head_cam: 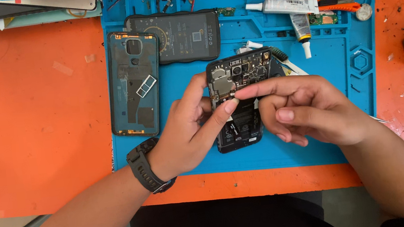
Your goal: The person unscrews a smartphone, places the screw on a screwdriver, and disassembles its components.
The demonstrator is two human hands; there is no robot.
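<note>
On the orange table [40, 121] lies a blue work mat [308, 66], and things run across it from its left edge. Nearest that edge a detached phone back cover [133, 83] lies inside-up, long axis pointing away from the person. Just right of it, toward the mat's far edge, a second dark phone [173, 36] lies flat.

The left hand [188, 130], a black watch [146, 166] on its wrist, is closed around the opened phone [238, 99], gripping its left side with the thumb laid across the exposed parts near the middle. That phone is held above the middle of the mat, tilted up, its long axis running from the person toward the far edge, circuit board at the far end. It sits between both hands, touching each.

The right hand [308, 111] comes in from the phone's right side, half curled, forefinger stretched left so its tip meets the left thumb over the phone's middle; whether it pinches anything small I cannot tell.

Glue tubes [291, 9] lie near the mat's far right corner
</note>
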